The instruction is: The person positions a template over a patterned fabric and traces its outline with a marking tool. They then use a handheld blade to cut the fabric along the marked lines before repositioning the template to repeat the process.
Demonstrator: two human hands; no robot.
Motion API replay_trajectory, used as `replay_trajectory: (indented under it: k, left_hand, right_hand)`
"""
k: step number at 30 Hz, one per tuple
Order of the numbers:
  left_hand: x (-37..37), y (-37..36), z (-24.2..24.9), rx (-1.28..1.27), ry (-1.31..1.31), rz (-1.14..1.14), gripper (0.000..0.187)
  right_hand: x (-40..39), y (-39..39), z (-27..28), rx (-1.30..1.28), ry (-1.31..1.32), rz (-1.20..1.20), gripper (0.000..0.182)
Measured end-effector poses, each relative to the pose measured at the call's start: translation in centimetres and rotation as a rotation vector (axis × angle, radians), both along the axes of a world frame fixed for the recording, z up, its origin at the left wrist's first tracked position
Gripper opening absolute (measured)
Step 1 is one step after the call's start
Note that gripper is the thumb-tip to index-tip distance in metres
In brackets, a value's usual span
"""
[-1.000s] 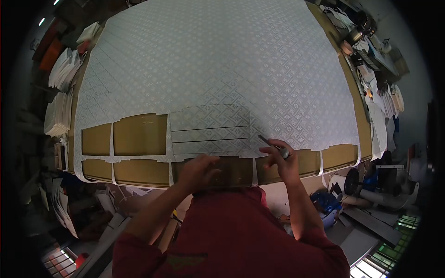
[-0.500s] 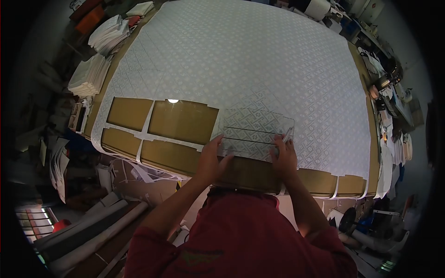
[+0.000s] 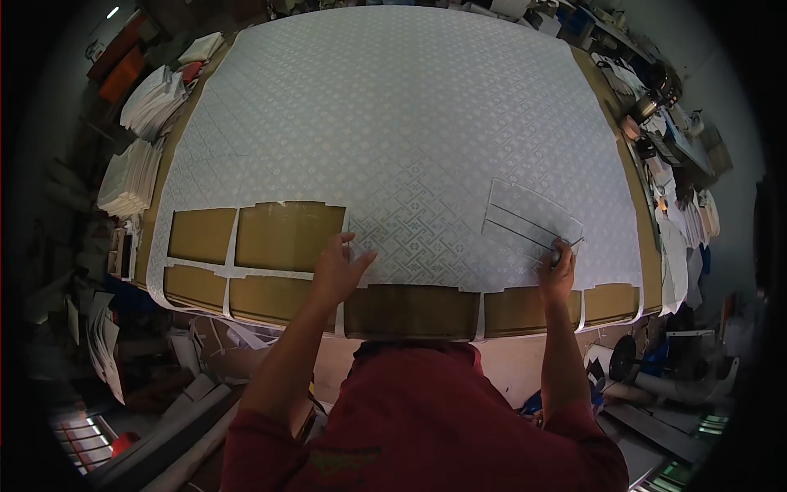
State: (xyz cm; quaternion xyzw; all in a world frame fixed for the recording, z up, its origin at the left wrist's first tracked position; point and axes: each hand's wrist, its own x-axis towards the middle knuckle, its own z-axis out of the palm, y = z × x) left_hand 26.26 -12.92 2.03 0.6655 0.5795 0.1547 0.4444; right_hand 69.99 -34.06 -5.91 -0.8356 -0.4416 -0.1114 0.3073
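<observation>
- The right hand (image 3: pixel 557 275) lay on the near right corner of the template (image 3: pixel 531 217), a clear ruled sheet flat on the patterned sheet (image 3: pixel 393 123); its fingers were bunched on that corner, and whether they also gripped a small tool could not be told.
- The template ran up and to the left from those fingers, its long axis tilted, far end leftward and away.
- The left hand (image 3: pixel 338 271) was well apart from the template, fingers spread and pressed flat on the patterned sheet just beside the cut-out opening (image 3: pixel 287 236) where the brown tabletop (image 3: pixel 410 312) showed.
- The right hand was the nearer to the template; the left only held the sheet down.
- Half a second earlier the template sat between both hands, square to the near edge, with each hand on a near corner. It had since gone rightward and turned, the right hand had gone with it, and the left had come off it.
</observation>
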Motion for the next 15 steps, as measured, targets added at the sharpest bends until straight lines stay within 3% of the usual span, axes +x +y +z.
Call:
replay_trajectory:
  k: [6,8,11,15]
  left_hand:
    - [-0.5,1.6,-2.0,0.033,0.027,0.033,0.067]
    - [-1.5,2.9,-5.9,-0.066,-0.266,0.032,0.056]
    - [2.1,-1.4,3.3,-0.207,-0.222,0.05,0.045]
    - [1.6,-2.0,1.3,-0.268,-0.503,0.114,0.039]
  right_hand:
    - [-4.3,-0.1,1.6,0.061,-0.009,0.005,0.033]
    - [-7.2,0.0,2.0,0.078,-0.032,0.161,0.037]
    - [-10.9,0.9,2.6,0.067,-0.015,0.323,0.04]
    - [-13.4,1.9,2.9,0.061,0.03,0.406,0.042]
